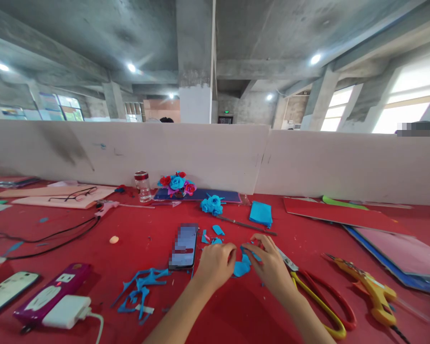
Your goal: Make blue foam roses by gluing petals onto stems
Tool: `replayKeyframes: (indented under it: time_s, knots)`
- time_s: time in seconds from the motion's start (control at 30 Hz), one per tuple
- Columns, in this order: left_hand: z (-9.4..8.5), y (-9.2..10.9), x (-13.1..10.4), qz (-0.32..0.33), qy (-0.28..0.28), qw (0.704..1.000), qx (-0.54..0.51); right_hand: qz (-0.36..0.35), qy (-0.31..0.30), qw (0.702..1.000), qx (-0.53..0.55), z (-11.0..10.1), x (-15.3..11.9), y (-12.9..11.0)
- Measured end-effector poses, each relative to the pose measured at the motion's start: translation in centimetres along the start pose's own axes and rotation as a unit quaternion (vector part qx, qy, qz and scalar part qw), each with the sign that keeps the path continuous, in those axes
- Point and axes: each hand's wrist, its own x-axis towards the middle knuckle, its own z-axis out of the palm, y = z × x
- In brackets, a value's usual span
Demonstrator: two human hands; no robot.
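Note:
My left hand (215, 263) is closed, its fingers curled inward and their tips turned out of sight. Across a small gap, my right hand (270, 262) has its thumb and fingers bent together around a small cut piece of blue paper (242, 267). That piece shows between the two hands, just above the red table. Other small blue paper pieces (218, 230) lie beyond my left hand. Scissors (317, 296) with red and yellow handles rest beside my right wrist. A phone (184, 246) lies to the left of my left hand.
Blue paper scraps (143, 289) lie at front left, near a purple power strip (53, 294). A yellow glue gun (370, 289) is at right. Farther back are blue paper flowers (212, 204), stacked blue squares (261, 213), a flower arrangement (177, 184) and a jar (143, 187) before a white partition.

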Motion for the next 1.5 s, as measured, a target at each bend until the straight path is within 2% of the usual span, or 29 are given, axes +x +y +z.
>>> replayKeyframes:
  time_s: [0.43, 0.87, 1.17, 1.4, 1.5]
  knots:
    - [-0.04, 0.26, -0.06, 0.004, -0.024, 0.999, 0.025, -0.026, -0.028, 0.998, -0.056, -0.25, -0.03, -0.27]
    - [-0.07, 0.28, -0.07, 0.021, -0.016, 0.999, 0.032, -0.029, -0.056, 0.993, -0.102, -0.15, -0.13, -0.49]
    - [-0.04, 0.47, -0.22, 0.012, -0.026, 0.999, 0.015, -0.038, -0.034, 0.991, -0.124, 0.13, -0.23, -0.51]
    - [-0.2, 0.6, -0.26, 0.006, -0.033, 0.999, 0.01, -0.036, -0.048, 0.991, -0.118, 0.11, -0.2, -0.72]
    - [-0.01, 0.52, -0.22, -0.011, -0.032, 0.999, -0.015, -0.013, -0.038, 0.998, -0.057, -0.2, -0.09, -0.68]
